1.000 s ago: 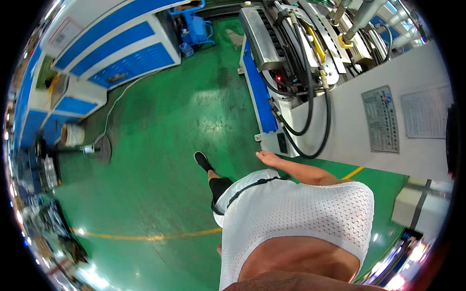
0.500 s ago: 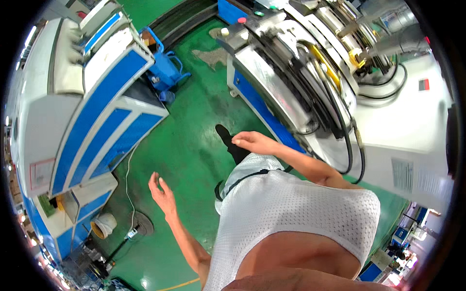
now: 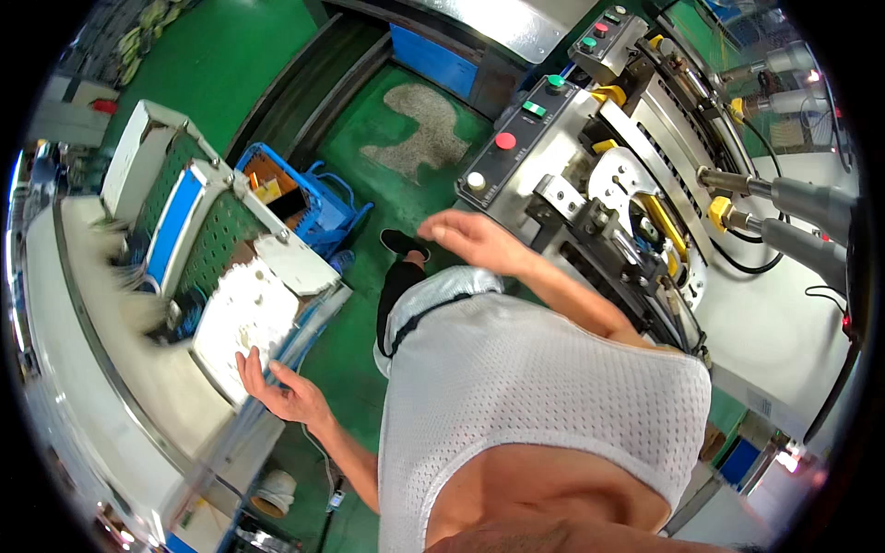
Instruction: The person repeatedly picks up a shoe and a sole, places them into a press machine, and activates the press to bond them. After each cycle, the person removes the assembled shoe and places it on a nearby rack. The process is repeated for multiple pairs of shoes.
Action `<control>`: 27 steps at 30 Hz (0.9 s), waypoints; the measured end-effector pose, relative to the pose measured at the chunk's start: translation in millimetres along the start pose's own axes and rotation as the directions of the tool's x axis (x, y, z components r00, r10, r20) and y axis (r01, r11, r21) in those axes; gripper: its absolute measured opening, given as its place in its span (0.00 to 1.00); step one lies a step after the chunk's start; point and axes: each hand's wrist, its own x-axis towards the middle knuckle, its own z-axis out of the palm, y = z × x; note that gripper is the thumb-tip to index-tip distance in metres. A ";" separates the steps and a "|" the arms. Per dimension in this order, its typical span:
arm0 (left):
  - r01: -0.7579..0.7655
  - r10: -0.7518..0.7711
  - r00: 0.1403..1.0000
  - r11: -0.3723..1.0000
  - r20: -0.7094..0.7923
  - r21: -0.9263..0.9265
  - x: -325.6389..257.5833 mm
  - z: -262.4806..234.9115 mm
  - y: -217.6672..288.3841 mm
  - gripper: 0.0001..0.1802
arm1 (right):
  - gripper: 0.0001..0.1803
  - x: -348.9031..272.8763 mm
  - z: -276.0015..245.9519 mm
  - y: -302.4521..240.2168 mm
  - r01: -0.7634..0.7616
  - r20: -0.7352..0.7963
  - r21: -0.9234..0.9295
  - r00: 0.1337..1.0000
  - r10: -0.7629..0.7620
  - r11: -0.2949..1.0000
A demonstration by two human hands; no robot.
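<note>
One bare left hand (image 3: 288,396) at eight o'clock and one bare right hand (image 3: 475,240) near centre make two. Toward one o'clock: two round red push buttons (image 3: 505,140), two round green push buttons (image 3: 556,82), one rectangular green switch (image 3: 533,109). One blue plastic cart (image 3: 318,221) at ten o'clock. One black shoe (image 3: 400,242) near centre.

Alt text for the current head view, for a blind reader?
A person's left hand, open and seemingly empty, is near a white surface; the right hand, also seemingly empty, is near a button panel, with green floor between.
</note>
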 end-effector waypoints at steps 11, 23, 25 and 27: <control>0.444 -0.444 0.895 0.896 -0.029 -0.020 66.8 64.7 -56.6 0.17 | 0.26 212.3 -111.4 11.1 -0.354 -0.262 -0.007 0.903 0.340 0.935; 0.383 -0.377 0.924 0.914 -0.070 0.136 238.8 172.4 -16.1 0.19 | 0.27 339.0 -262.9 96.5 -0.513 -0.294 0.256 0.766 0.571 0.819; 0.307 -0.312 0.947 0.949 0.072 0.072 287.5 244.4 -4.1 0.20 | 0.26 349.7 -281.9 84.4 -0.448 -0.355 0.344 0.752 0.556 0.825; 0.307 -0.280 0.922 0.950 0.267 -0.064 333.9 319.5 8.6 0.19 | 0.26 347.5 -299.0 79.6 -0.388 -0.395 0.447 0.722 0.567 0.806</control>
